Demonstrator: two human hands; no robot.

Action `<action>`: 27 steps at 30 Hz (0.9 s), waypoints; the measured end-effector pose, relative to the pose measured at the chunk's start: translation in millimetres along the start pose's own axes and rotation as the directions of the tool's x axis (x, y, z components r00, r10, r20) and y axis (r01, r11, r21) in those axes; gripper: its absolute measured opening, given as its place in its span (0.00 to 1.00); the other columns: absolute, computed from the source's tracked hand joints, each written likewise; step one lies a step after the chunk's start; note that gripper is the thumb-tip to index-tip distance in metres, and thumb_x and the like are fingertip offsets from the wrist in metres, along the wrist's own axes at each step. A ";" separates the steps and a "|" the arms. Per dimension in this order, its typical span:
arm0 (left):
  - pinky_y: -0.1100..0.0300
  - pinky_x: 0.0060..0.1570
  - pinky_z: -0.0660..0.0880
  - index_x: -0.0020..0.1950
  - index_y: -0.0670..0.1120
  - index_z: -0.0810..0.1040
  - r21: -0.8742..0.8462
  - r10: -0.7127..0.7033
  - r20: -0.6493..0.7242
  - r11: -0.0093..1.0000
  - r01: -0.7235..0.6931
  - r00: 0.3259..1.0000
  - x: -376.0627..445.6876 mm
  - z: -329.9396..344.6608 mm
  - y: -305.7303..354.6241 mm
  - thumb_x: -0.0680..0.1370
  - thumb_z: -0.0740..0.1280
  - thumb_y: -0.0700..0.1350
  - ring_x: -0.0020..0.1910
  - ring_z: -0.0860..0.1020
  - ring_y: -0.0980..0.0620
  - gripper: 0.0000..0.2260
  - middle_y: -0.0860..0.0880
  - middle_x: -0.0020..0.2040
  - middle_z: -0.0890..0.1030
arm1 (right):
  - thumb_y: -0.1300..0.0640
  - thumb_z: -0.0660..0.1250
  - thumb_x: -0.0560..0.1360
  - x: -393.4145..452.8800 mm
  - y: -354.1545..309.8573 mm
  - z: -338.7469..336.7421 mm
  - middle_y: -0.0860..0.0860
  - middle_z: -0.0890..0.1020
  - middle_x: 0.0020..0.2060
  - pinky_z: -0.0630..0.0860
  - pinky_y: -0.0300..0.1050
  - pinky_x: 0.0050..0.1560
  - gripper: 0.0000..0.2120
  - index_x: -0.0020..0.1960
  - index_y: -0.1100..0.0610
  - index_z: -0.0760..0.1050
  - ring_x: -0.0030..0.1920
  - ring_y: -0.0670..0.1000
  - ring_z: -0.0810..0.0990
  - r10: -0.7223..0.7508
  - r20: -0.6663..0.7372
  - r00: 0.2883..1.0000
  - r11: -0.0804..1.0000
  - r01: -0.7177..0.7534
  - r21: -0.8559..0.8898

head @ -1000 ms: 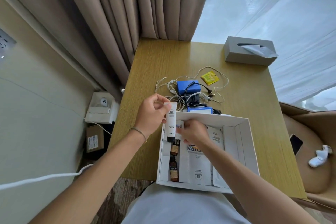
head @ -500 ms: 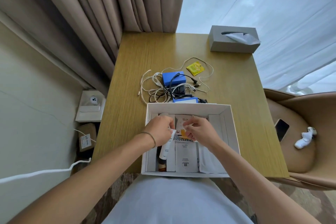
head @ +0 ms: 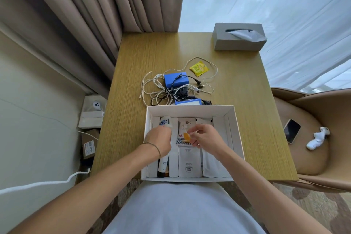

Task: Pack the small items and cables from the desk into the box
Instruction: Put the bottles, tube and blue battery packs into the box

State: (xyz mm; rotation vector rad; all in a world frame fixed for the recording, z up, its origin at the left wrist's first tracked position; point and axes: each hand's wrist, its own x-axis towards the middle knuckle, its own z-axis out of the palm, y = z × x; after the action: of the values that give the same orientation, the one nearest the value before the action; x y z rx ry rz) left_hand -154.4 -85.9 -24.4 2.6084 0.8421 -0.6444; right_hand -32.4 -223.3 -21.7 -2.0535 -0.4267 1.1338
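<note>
A white box (head: 190,108) stands at the desk's near edge, holding sachets, small bottles and tubes. My left hand (head: 159,139) is inside its left part, gripping a white tube (head: 163,165) that lies lengthwise there. A blue-patterned tube (head: 165,122) lies just beyond that hand. My right hand (head: 204,138) is over the middle of the box, its fingertips pinching a sachet with an orange picture (head: 185,131). Behind the box lie tangled white and black cables (head: 157,89), a blue block (head: 176,80), a black adapter (head: 182,91), a second blue item (head: 188,102) and a yellow sachet (head: 199,68).
A grey tissue box (head: 238,37) sits at the desk's far right corner. Curtains hang behind and to the left. A tan chair on the right carries a phone (head: 291,130) and a white bundle (head: 317,140). Small boxes stand on the floor at the left.
My left hand brought the white tube from above the box's far left corner down into the left compartment. My right hand stayed inside the box at the sachets.
</note>
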 end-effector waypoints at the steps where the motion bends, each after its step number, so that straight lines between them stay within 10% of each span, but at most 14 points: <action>1: 0.52 0.48 0.80 0.55 0.43 0.80 0.081 0.011 -0.028 0.997 -0.008 1.000 -0.9 -1.0 2.1 0.78 0.67 0.40 0.50 0.81 0.44 0.08 0.44 0.53 0.82 | 0.61 0.66 0.80 -0.1 -0.2 -0.3 0.53 0.84 0.46 0.74 0.30 0.31 0.06 0.54 0.57 0.81 0.37 0.45 0.83 -0.003 0.003 1.000 1.000 0.003 -0.003; 6: 0.55 0.41 0.74 0.54 0.44 0.78 0.226 0.080 -0.096 0.972 -0.057 0.992 -2.0 -6.1 8.3 0.80 0.63 0.45 0.47 0.81 0.44 0.07 0.45 0.50 0.82 | 0.60 0.66 0.80 0.6 -4.0 -5.6 0.54 0.85 0.41 0.79 0.39 0.38 0.07 0.54 0.57 0.82 0.37 0.47 0.83 -0.030 0.003 1.000 0.999 0.030 -0.018; 17: 0.55 0.46 0.77 0.53 0.52 0.83 -0.164 0.276 -0.454 0.909 -0.384 0.847 -1.1 -57.2 36.1 0.80 0.64 0.47 0.47 0.78 0.53 0.08 0.53 0.47 0.82 | 0.59 0.66 0.79 13.1 -44.9 -51.7 0.54 0.86 0.37 0.80 0.48 0.42 0.07 0.52 0.55 0.82 0.35 0.47 0.82 -0.182 -0.077 0.980 0.979 0.188 0.074; 27: 0.55 0.49 0.78 0.56 0.51 0.82 -0.284 0.107 -0.356 0.934 -0.216 0.928 56.0 -104.3 40.7 0.79 0.64 0.45 0.49 0.79 0.53 0.09 0.53 0.51 0.82 | 0.62 0.65 0.78 50.8 -78.9 -93.0 0.58 0.86 0.39 0.82 0.50 0.45 0.08 0.53 0.58 0.83 0.36 0.48 0.81 -0.231 -0.119 0.966 0.966 0.242 0.092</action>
State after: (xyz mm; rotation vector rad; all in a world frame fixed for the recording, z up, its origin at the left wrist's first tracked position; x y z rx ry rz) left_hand -55.9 -46.4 41.8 2.4812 0.7363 -0.0065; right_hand 77.7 -181.5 38.2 -1.9024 -0.5313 0.8798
